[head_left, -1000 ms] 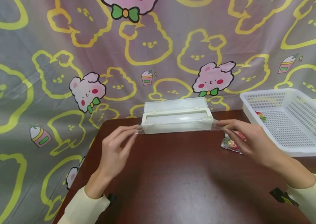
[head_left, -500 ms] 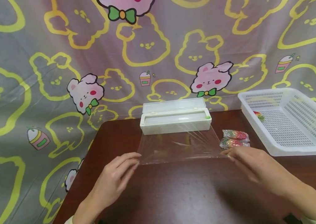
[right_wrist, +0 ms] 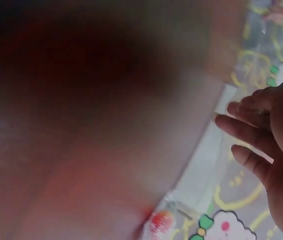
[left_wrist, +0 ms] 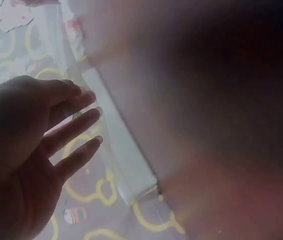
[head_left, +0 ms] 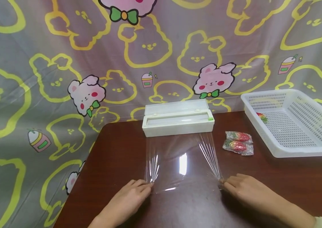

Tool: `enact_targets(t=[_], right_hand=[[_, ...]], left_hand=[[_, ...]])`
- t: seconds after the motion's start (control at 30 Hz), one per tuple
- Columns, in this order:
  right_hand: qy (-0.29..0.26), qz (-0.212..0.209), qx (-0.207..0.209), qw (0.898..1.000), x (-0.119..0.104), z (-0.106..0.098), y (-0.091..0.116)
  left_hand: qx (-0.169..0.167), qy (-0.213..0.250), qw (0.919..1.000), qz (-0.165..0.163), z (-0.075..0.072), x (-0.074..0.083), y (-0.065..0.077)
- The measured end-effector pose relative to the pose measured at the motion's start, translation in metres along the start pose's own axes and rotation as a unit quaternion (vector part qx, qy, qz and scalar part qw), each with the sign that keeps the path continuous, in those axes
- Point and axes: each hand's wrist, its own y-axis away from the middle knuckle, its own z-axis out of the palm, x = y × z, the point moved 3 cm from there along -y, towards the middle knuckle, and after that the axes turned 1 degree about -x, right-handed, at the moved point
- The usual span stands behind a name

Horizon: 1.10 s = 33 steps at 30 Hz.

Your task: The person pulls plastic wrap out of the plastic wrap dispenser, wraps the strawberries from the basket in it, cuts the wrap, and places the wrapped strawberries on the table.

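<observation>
A clear sheet of plastic wrap (head_left: pixel 182 161) stretches toward me from a white wrap dispenser box (head_left: pixel 178 128) at the back of the table, its lid raised. My left hand (head_left: pixel 130 198) pinches the near left corner of the sheet between thumb and index finger. At the near right corner, my right hand (head_left: pixel 244 188) pinches the film the same way. Creases run up both sides of the sheet from the fingertips. In the left wrist view, the other fingers of the left hand (left_wrist: pixel 46 135) are spread apart; the dispenser box (left_wrist: pixel 121 145) lies beyond them.
Two film-wrapped strawberries (head_left: pixel 238 142) lie right of the sheet. A white perforated plastic basket (head_left: pixel 280 152) stands at the right with a bare strawberry (head_left: pixel 262 117) inside. Behind the brown table (head_left: pixel 115 152) hangs a patterned curtain (head_left: pixel 92 47).
Both hands have drawn the wrap from the front of the dispenser toward me, lengthening the sheet and lowering it toward the table. The box stays at the back.
</observation>
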Motion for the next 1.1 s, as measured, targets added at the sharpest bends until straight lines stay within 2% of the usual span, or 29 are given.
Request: enact_targets(t=[0.13,0.3,0.37,0.57,0.77,0.97,1.1], right_hand=[[0.032,-0.030,-0.005,0.999,-0.007,0.014,0.003],[0.051,-0.034,-0.023,0.998,-0.010,0.020,0.006],[0.055,-0.033,-0.040,0.997,-0.010,0.022,0.008],[0.041,-0.001,-0.082,0.996,-0.014,0.019,0.020],[0.010,0.035,-0.113,0.993,-0.014,0.012,0.028],[-0.026,0.049,-0.077,0.996,-0.015,0.006,0.027],[-0.054,0.048,-0.046,0.996,-0.009,-0.004,0.017]], left_hand=[[-0.024,-0.021,0.9994,0.016,0.010,0.003,-0.002],[-0.023,-0.027,0.9991,0.024,0.014,0.006,-0.001],[-0.015,-0.014,0.9994,0.027,0.014,0.006,0.000],[0.010,0.072,0.9973,0.011,0.018,0.005,0.009],[0.000,0.099,0.9950,-0.011,0.016,0.004,0.015],[-0.025,0.125,0.9917,-0.012,0.009,0.003,0.016],[-0.056,0.139,0.9887,0.007,0.000,-0.001,0.008]])
